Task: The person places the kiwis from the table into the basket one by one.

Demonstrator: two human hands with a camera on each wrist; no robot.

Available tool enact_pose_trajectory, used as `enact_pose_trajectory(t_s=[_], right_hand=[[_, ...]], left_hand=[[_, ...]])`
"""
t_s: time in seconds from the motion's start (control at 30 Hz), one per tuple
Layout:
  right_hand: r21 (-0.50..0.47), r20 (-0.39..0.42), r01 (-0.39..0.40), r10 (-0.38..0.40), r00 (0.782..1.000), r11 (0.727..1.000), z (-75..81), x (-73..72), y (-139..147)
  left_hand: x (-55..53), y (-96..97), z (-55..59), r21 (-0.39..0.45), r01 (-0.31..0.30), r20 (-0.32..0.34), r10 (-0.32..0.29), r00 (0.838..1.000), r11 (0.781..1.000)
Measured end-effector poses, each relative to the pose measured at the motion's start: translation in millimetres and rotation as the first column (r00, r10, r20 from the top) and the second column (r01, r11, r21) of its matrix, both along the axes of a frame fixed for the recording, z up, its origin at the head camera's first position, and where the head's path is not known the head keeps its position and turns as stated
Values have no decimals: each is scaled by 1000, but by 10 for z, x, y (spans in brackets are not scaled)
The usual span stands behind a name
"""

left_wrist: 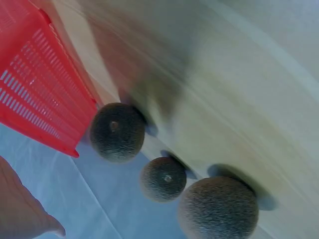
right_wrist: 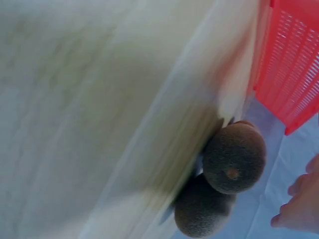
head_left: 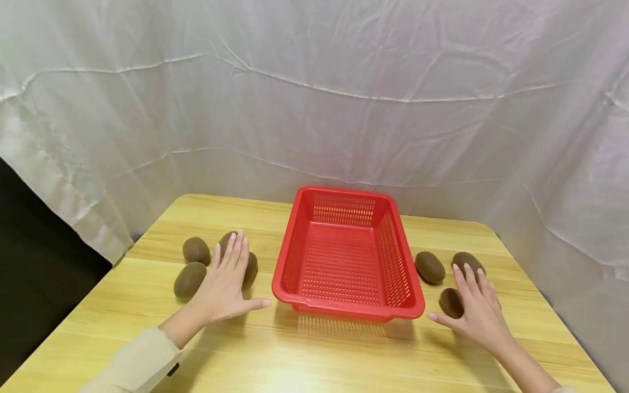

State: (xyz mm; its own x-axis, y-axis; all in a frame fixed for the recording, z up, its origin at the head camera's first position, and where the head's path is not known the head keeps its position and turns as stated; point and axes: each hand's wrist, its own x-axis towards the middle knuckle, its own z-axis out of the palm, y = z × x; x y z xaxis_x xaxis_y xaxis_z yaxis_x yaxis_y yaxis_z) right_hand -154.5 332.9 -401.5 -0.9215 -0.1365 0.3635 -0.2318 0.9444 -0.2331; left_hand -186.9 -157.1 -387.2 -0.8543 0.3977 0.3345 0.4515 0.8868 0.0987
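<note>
A person's left hand [head_left: 223, 286], fingers straight and thumb spread wide, is held palm down over brown, fuzzy kiwifruit. One kiwifruit [head_left: 226, 240] lies partly hidden behind its fingers, another [head_left: 251, 271] shows just to the right of them, and two more, an upper one [head_left: 196, 251] and a lower one [head_left: 190, 281], lie to its left. The right hand [head_left: 476, 311] is likewise outstretched (its thumb points toward the other hand), with one fruit [head_left: 467, 259] at its fingertips, a second [head_left: 450, 303] between thumb and forefinger as seen from above, and a third [head_left: 429, 267] farther to the left. Whether any fingertip touches the fruit cannot be told; neither hand grips any. Between the hands sits a red plastic basket [head_left: 344, 309] with slotted walls, its near corners close to both thumbs. Beneath the hands spreads a glossy, pale wood-grain table [head_left: 354, 360]; beyond them hangs a creased whitish curtain [head_left: 344, 120], and a dark area [head_left: 39, 278] shows well left of the left hand, above a light sleeve [head_left: 140, 360].
</note>
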Motion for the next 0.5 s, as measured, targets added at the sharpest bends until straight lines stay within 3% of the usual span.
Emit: enact_pose_trajectory(t_s=[0.27,0.5], right_hand=[[-115,-74,-42,34,997,992,-41,-14,15],[-213,-96,-74,55,994,974,-101,-14,33]], left_hand=[[17,90,90,51,51,87,-55,995,997],[26,165,126,44,88,118,-93,989,995]])
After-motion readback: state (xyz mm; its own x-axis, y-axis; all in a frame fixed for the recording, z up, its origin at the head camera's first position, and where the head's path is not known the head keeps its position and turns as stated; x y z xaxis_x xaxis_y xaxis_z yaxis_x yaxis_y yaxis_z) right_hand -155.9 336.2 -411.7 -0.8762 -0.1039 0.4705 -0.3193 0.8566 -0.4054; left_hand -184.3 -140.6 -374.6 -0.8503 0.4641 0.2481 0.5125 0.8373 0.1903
